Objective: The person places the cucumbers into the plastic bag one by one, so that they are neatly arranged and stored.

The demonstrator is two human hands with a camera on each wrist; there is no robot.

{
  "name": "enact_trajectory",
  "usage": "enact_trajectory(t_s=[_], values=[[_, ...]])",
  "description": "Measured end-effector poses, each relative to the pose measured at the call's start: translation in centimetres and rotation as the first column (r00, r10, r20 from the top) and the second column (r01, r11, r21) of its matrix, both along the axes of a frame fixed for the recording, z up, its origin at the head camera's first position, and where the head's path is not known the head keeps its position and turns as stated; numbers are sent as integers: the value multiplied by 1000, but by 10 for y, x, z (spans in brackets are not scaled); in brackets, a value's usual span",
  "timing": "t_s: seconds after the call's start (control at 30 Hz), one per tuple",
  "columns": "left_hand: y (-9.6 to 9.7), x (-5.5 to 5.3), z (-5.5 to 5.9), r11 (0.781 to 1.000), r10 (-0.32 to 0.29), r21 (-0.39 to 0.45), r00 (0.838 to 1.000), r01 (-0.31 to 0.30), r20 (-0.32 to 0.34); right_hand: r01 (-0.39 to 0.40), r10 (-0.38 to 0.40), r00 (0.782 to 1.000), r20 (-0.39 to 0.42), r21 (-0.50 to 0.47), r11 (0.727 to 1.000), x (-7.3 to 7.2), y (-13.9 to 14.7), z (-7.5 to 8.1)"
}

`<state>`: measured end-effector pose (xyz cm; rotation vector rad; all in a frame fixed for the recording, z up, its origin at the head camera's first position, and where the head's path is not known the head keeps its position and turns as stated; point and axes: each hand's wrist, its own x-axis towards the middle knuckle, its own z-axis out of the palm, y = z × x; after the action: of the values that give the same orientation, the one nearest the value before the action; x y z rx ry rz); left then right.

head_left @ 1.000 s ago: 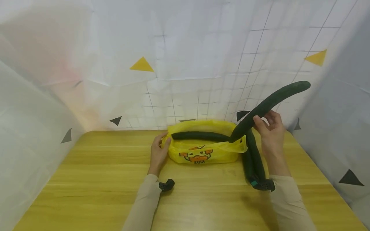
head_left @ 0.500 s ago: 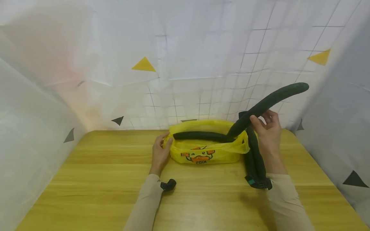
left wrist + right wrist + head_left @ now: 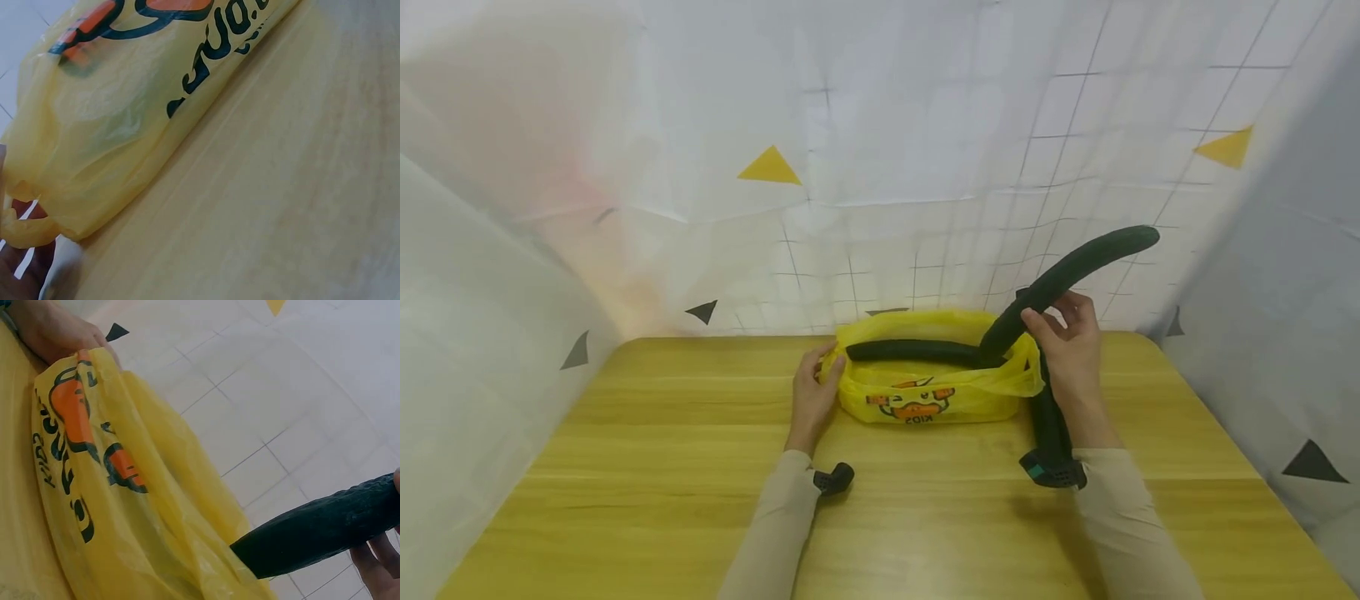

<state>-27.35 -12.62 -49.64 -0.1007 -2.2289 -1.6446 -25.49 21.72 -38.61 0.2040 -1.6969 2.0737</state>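
Note:
My right hand point(image 3: 1070, 346) grips a long, curved dark green cucumber point(image 3: 1075, 267) near its middle, thumb in front and fingers behind. It slants, upper end raised to the right, lower end inside the mouth of a yellow plastic bag point(image 3: 955, 407). In the right wrist view the cucumber point(image 3: 319, 528) passes behind the bag's rim. Another cucumber point(image 3: 910, 352) lies lengthwise in the bag. My left hand point(image 3: 812, 396) holds the bag's left end, with thumb and fingers at its edge. The left wrist view shows the bag's handle point(image 3: 28, 231) around those fingers.
More cucumbers point(image 3: 1047, 417) lie on the wooden table point(image 3: 662, 467) just right of the bag, partly hidden by my right hand and its wrist camera point(image 3: 1052, 471). A white sheet point(image 3: 887, 167) with yellow and black triangles hangs behind the table.
My right hand has moved left and brought the cucumber's lower end from the bag's right rim down into its mouth. My left hand stays at the bag's left end.

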Motion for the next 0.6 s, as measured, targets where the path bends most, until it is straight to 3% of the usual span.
enact_trajectory(t_s=[0.3, 0.6], values=[[-1, -1, 0, 1000, 4, -4, 1000, -4, 19, 25, -29, 999, 18, 160, 987, -3, -5, -10], [-1, 0, 0, 1000, -5, 24, 1000, 4, 16, 71, -89, 995, 36, 354, 932, -3, -8, -15]])
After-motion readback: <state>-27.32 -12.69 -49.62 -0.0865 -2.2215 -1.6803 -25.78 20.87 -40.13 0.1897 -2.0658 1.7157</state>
